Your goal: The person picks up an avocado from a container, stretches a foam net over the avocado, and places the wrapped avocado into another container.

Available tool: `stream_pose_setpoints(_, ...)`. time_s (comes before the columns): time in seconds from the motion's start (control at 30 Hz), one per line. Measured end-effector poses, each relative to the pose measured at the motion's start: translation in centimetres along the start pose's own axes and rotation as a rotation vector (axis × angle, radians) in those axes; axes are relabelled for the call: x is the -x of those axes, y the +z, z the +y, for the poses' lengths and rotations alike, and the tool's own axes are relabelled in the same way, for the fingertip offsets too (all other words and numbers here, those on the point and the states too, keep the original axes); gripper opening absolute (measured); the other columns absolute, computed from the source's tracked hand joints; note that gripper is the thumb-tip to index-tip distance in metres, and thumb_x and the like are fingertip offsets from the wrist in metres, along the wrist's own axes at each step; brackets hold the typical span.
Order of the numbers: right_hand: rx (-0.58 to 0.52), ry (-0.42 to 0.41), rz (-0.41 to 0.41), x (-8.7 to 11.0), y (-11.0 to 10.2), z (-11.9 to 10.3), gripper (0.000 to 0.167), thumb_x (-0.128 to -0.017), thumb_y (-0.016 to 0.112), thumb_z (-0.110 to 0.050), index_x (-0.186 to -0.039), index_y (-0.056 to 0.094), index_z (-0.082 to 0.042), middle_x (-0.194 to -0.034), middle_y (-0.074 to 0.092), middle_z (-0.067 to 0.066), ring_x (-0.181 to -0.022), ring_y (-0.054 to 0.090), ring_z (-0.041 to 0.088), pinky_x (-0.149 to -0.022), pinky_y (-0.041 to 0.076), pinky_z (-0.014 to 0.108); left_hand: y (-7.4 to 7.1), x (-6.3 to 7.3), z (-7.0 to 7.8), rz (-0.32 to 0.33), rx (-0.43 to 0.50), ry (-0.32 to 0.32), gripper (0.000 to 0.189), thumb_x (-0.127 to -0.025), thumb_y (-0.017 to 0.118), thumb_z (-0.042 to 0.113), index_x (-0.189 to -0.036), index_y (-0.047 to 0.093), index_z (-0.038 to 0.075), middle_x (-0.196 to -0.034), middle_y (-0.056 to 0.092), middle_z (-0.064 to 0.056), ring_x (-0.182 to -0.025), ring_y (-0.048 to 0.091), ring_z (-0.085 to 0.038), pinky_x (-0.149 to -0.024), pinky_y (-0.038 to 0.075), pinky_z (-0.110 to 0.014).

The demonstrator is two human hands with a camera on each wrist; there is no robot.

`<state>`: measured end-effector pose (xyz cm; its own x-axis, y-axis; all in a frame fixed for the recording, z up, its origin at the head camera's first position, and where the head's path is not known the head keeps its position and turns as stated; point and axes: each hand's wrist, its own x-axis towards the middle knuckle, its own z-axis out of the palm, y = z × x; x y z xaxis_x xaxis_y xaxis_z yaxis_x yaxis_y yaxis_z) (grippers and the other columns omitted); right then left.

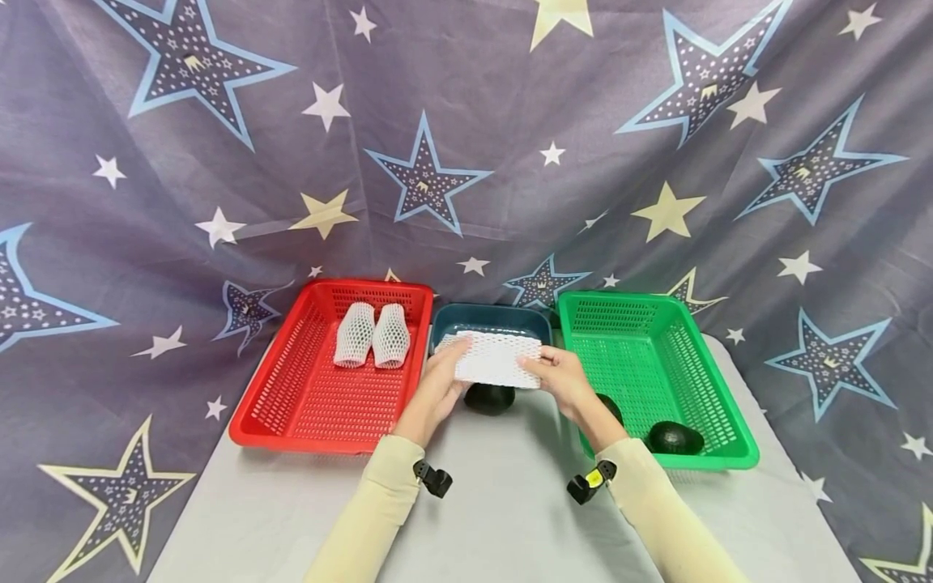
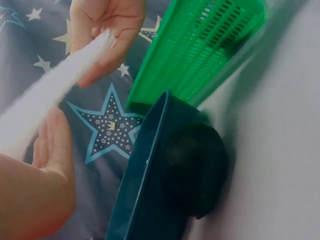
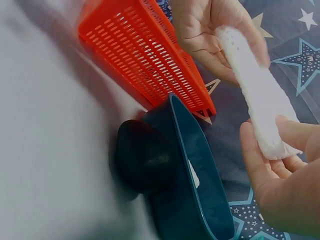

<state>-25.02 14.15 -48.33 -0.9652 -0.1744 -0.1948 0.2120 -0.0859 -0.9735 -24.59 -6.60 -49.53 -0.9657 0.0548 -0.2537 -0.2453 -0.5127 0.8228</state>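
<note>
A flat white foam net sleeve [image 1: 498, 359] is held level between both hands, over the front of the dark blue basin [image 1: 503, 312]. My left hand [image 1: 440, 379] holds its left end, its fingers lying along the net. At the other end, my right hand [image 1: 560, 376] pinches the sleeve, thumb on top and fingers beneath, as the right wrist view shows. Below the hands a dark avocado [image 1: 490, 399] rests on the table against the basin's front wall; the hands and sleeve partly cover it in the head view.
On the left, a red basket [image 1: 321, 405] carries two white net-wrapped pieces [image 1: 355, 334] side by side. The green basket [image 1: 619, 356] on the right has an avocado [image 1: 675, 438] at its front and another [image 1: 611, 408] partly behind my right forearm. A starry curtain [image 1: 466, 162] hangs behind.
</note>
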Motion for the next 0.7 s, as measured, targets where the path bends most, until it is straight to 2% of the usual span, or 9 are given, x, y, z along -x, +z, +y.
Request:
stream_pose_setpoints(0.1, -0.035, -0.006, -0.013, 0.0, 0.0, 0.0, 0.027, -0.097, 0.063, 0.002, -0.121, 0.059, 0.013, -0.086, 0.074, -0.006, -0.079, 0.070, 0.006, -0.072, 0.060, 0.022, -0.1, -0.2, -0.2, -0.036, 0.161, -0.037, 0.047, -0.110, 0.035, 0.038, -0.133, 0.051, 0.000, -0.093, 0.074, 0.002, -0.082, 0.072, -0.009, -0.071, 0.059, -0.027)
stream_pose_setpoints(0.17, -0.062, -0.012, -0.032, 0.0, 0.1, 0.1, 0.033, -0.098, 0.059, 0.003, -0.129, 0.054, 0.015, -0.088, 0.074, -0.007, -0.081, 0.070, 0.005, -0.074, 0.060, 0.022, -0.2, -0.2, -0.5, -0.069, 0.187, -0.041, 0.047, -0.112, 0.026, 0.037, -0.130, 0.051, 0.002, -0.091, 0.075, 0.002, -0.082, 0.074, -0.011, -0.073, 0.060, -0.030)
stream_pose_setpoints(0.27, -0.083, -0.020, -0.077, 0.1, 0.3, 0.1, 0.041, -0.100, 0.056, 0.002, -0.137, 0.046, 0.017, -0.092, 0.074, -0.008, -0.084, 0.070, 0.004, -0.076, 0.059, 0.021, 0.0, 0.0, -1.4, -0.081, 0.128, -0.029, 0.031, -0.113, 0.032, 0.022, -0.117, 0.060, 0.010, -0.087, 0.075, 0.003, -0.081, 0.073, -0.013, -0.076, 0.060, -0.033)
stream_pose_setpoints(0.33, -0.088, -0.021, -0.102, 0.2, 0.7, 0.1, 0.043, -0.101, 0.055, 0.001, -0.139, 0.045, 0.018, -0.094, 0.074, -0.007, -0.086, 0.070, 0.005, -0.077, 0.059, 0.021, 0.3, 0.0, -2.1, -0.079, 0.035, -0.022, 0.025, -0.110, 0.039, 0.011, -0.119, 0.062, 0.008, -0.090, 0.074, 0.005, -0.083, 0.071, -0.012, -0.083, 0.059, -0.035)
stream_pose_setpoints(0.4, -0.067, -0.023, -0.107, 0.3, 1.2, 0.2, 0.042, -0.101, 0.057, -0.001, -0.137, 0.048, 0.017, -0.094, 0.073, -0.007, -0.086, 0.070, 0.005, -0.077, 0.058, 0.022, 0.6, 0.1, -2.7, -0.089, -0.046, -0.020, 0.026, -0.108, 0.043, 0.007, -0.125, 0.063, 0.004, -0.095, 0.071, 0.008, -0.087, 0.068, -0.010, -0.091, 0.057, -0.039)
stream_pose_setpoints(0.5, -0.016, -0.033, -0.069, 0.4, 1.9, 0.2, 0.037, -0.099, 0.061, -0.003, -0.131, 0.055, 0.016, -0.093, 0.071, -0.006, -0.084, 0.067, 0.006, -0.075, 0.056, 0.021, 0.9, 0.2, -3.2, -0.109, -0.108, -0.027, 0.032, -0.106, 0.046, 0.004, -0.137, 0.055, -0.003, -0.100, 0.068, 0.010, -0.091, 0.065, -0.008, -0.093, 0.056, -0.037)
stream_pose_setpoints(0.63, 0.036, -0.035, 0.012, 0.4, 2.3, 0.3, 0.037, -0.097, 0.066, -0.004, -0.128, 0.058, 0.014, -0.092, 0.067, -0.003, -0.081, 0.062, 0.005, -0.071, 0.053, 0.019, 1.1, 0.1, -3.5, -0.141, -0.096, -0.023, 0.027, -0.105, 0.047, 0.002, -0.129, 0.059, 0.002, -0.099, 0.067, 0.011, -0.090, 0.065, -0.006, -0.083, 0.055, -0.027)
stream_pose_setpoints(0.7, 0.045, -0.026, 0.052, 0.4, 2.4, 0.4, 0.039, -0.095, 0.067, -0.004, -0.129, 0.057, 0.014, -0.092, 0.066, -0.002, -0.080, 0.061, 0.005, -0.069, 0.052, 0.018, 1.0, 0.1, -3.5, -0.158, -0.106, -0.018, 0.029, -0.105, 0.046, 0.002, -0.131, 0.058, 0.001, -0.101, 0.067, 0.010, -0.091, 0.065, -0.006, -0.082, 0.055, -0.026)
